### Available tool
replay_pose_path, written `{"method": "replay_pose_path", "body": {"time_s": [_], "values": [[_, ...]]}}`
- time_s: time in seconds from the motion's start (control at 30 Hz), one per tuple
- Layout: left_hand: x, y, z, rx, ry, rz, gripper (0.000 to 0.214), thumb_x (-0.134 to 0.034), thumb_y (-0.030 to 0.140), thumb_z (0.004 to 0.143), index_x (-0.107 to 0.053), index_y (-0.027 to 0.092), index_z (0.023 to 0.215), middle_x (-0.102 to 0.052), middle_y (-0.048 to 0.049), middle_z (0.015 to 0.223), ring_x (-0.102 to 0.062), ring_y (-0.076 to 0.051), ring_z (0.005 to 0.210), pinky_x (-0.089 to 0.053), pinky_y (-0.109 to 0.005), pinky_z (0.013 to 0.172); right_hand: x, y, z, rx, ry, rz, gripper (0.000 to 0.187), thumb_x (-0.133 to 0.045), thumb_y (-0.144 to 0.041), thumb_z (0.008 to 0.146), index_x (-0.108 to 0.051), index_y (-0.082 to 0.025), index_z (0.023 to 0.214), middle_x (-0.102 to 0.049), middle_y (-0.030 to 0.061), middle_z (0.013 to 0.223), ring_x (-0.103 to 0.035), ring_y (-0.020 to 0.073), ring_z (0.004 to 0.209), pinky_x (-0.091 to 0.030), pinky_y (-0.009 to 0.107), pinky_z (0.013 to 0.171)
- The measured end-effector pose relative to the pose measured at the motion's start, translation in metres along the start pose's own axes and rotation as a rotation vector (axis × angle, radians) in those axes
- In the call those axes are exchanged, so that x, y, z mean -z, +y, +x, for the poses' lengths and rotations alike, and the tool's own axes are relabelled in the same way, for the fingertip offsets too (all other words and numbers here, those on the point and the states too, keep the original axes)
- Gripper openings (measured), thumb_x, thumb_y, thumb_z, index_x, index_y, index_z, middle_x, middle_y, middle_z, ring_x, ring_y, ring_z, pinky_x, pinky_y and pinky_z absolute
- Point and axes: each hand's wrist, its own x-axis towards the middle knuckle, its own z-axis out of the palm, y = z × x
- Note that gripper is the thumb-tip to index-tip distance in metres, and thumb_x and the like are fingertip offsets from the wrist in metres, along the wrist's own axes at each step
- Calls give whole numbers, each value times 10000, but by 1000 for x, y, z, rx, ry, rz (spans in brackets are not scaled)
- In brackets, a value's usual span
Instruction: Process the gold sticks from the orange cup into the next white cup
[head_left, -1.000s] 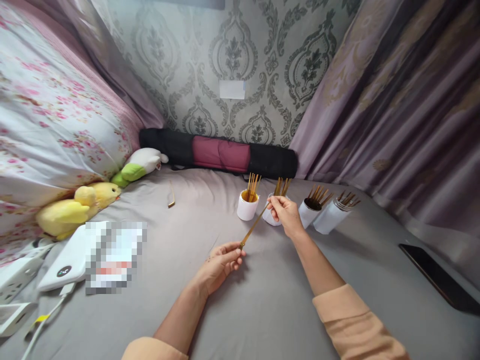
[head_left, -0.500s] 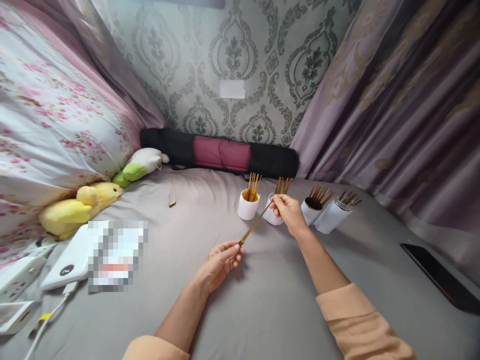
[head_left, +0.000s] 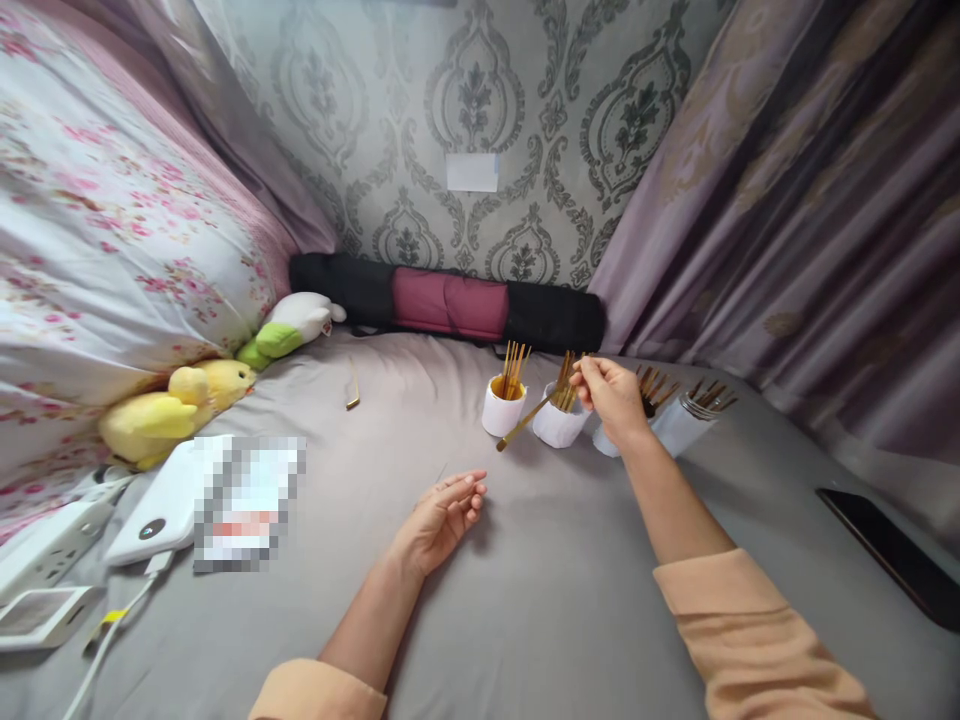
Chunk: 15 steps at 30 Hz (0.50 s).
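Observation:
My right hand [head_left: 611,395] pinches one end of a thin golden-brown stick [head_left: 525,425], which slants down to the left in front of the white cups. Under that hand stands a white-wrapped cup [head_left: 556,430] with several similar sticks in it. To its left is another white cup [head_left: 504,412], yellow inside, also holding sticks. Partly behind my right hand and forearm are a third cup [head_left: 606,440] and a taller white container [head_left: 681,425] of sticks. My left hand [head_left: 442,520] hovers lower left of the stick, fingers loosely curled and apart, holding nothing.
A small bent golden piece [head_left: 352,400] lies on the grey sheet [head_left: 450,640]. Plush toys [head_left: 161,420], a white power bank [head_left: 169,505] with a cable and a power strip [head_left: 52,545] line the left. A black phone [head_left: 889,550] lies right; a long black-and-maroon bag [head_left: 450,303] lies along the wall.
My left hand has let go of the stick's lower end. My right hand has carried the stick up and right, over the second cup. The view has shifted slightly.

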Motion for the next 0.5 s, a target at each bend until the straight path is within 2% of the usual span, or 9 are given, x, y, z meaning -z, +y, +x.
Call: {"method": "replay_pose_path", "body": {"time_s": [0.5], "values": [[0, 2, 0, 3, -3, -25, 241, -651, 182, 736, -617, 87, 954, -569, -34, 764, -528, -51, 599, -450, -160, 522, 5, -22, 31, 175, 170, -87, 298, -548, -459, 755, -545, -162, 720, -554, 1, 572, -410, 50, 374, -258, 172, 308]]}}
